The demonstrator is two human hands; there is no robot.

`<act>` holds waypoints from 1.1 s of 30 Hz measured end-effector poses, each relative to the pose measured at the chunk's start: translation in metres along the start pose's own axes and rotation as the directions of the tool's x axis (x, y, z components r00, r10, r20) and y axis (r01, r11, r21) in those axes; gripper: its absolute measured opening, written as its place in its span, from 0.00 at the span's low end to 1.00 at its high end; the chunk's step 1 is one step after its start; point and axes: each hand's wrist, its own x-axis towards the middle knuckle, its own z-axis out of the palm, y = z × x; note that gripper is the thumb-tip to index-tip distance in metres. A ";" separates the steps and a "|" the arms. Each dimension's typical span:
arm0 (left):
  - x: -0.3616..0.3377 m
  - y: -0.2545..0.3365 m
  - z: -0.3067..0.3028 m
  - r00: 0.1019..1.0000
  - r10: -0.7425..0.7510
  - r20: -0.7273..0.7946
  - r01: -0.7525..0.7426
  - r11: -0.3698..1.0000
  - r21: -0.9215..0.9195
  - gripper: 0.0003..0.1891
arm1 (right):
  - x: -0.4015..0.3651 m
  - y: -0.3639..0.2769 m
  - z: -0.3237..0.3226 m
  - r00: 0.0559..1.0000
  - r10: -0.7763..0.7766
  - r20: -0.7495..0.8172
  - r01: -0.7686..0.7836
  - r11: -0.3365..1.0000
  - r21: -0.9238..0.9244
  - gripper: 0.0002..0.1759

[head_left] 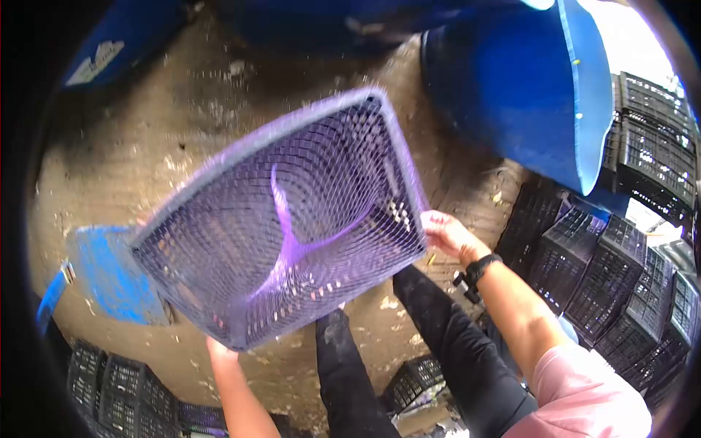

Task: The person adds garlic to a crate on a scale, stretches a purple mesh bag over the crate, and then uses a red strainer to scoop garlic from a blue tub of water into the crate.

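Observation:
A large mesh plastic crate [328, 182], dark with purple edges, hangs tilted in front of me with its open top facing up at me. Inside it I see bare mesh walls and a bright purple streak, and its outline is slightly blurred. My right hand [444, 232] grips the crate's right side near the lower corner. At the lower left corner, my left hand [219, 349] holds the crate from beneath, most of its fingers hidden behind it. A dark watch [478, 270] is on my right wrist.
Blue barrels [504, 95] stand at the back and upper right. A worn blue shovel-like blade [120, 274] lies at left. Stacked black crates [606, 270] line the right side, with more crates [124, 390] at lower left. Scraps litter the brown floor [212, 95].

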 end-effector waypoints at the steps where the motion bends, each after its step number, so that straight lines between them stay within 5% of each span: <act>1: -0.008 0.012 0.004 0.999 0.029 0.032 -0.032 0.994 0.104 0.21 | -0.012 -0.014 0.012 0.998 0.024 -0.059 -0.026 0.999 -0.034 0.17; 4: -0.027 0.058 0.021 0.958 0.241 -0.155 -0.205 0.954 0.216 0.17 | -0.025 -0.050 0.063 0.985 -0.175 0.008 0.175 0.984 -0.028 0.28; 6: -0.060 0.078 0.088 0.929 0.344 -0.133 -0.327 0.935 0.136 0.13 | -0.024 -0.064 0.114 0.874 -0.444 0.195 0.483 0.837 -0.257 0.26; 7: -0.075 0.087 0.116 0.913 0.394 -0.102 -0.390 0.919 0.054 0.12 | -0.007 -0.046 0.117 0.871 -0.491 -0.019 0.465 0.837 -0.288 0.21; 8: -0.054 0.082 0.100 0.854 0.519 -0.036 -0.463 0.789 0.405 0.10 | 0.000 -0.039 0.111 0.865 -0.493 -0.088 0.419 0.808 -0.413 0.20; 9: -0.062 0.083 0.106 0.825 0.565 -0.005 -0.522 0.766 0.377 0.09 | 0.001 -0.040 0.110 0.852 -0.501 -0.152 0.359 0.770 -0.527 0.20; 11: -0.073 0.095 0.107 0.856 0.513 -0.066 -0.458 0.811 0.364 0.05 | -0.023 -0.062 0.122 0.860 -0.489 -0.144 0.302 0.715 -0.631 0.20; 14: -0.055 0.102 0.073 0.879 0.476 -0.029 -0.403 0.775 0.487 0.07 | -0.032 -0.063 0.121 0.841 -0.539 -0.043 0.419 0.700 -0.578 0.26; 15: -0.054 0.104 0.070 0.919 0.389 -0.069 -0.334 0.858 0.390 0.16 | -0.033 -0.071 0.123 0.819 -0.574 -0.005 0.475 0.683 -0.554 0.27; 17: -0.074 0.119 0.093 0.830 0.485 -0.277 -0.220 0.739 0.636 0.23 | -0.102 -0.134 0.150 0.842 -0.540 -0.021 0.491 0.781 -0.387 0.29; 18: -0.108 0.140 0.123 0.801 0.550 -0.239 -0.265 0.682 0.682 0.26 | -0.129 -0.162 0.146 0.828 -0.561 -0.025 0.499 0.755 -0.425 0.23; 20: -0.161 0.171 0.179 0.653 0.757 -0.003 -0.572 0.496 0.654 0.24 | -0.178 -0.225 0.130 0.674 -0.737 -0.052 0.545 0.544 -0.638 0.10; 21: -0.188 0.186 0.210 0.540 0.834 0.113 -0.701 0.371 0.609 0.23 | -0.187 -0.246 0.110 0.604 -0.789 -0.111 0.595 0.539 -0.597 0.07; 23: -0.250 0.210 0.285 0.418 0.850 0.320 -0.843 0.233 0.485 0.19 | -0.185 -0.291 0.057 0.361 -0.931 0.056 0.297 0.058 -0.953 0.06; 24: -0.270 0.214 0.320 0.312 0.856 0.411 -0.900 0.128 0.417 0.17 | -0.189 -0.316 0.043 0.362 -0.927 0.093 0.216 -0.014 -0.976 0.08; 25: -0.284 0.216 0.355 0.206 0.847 0.490 -0.939 0.030 0.344 0.14 | -0.187 -0.346 0.029 0.523 -0.847 0.089 0.021 -0.092 -0.996 0.08; 29: -0.283 0.233 0.476 -0.049 0.760 0.648 -0.900 -0.316 0.302 0.15 | -0.114 -0.425 -0.041 0.732 -0.654 0.194 -0.253 -0.524 -0.813 0.13; 32: -0.237 0.239 0.518 0.303 0.718 0.627 -0.733 -0.245 0.635 0.18 | -0.053 -0.467 -0.067 0.805 -0.525 0.276 -0.245 -0.718 -0.651 0.16; 33: -0.231 0.232 0.522 0.321 0.695 0.643 -0.654 -0.328 0.681 0.21 | -0.032 -0.473 -0.083 0.824 -0.474 0.309 -0.232 -0.781 -0.579 0.16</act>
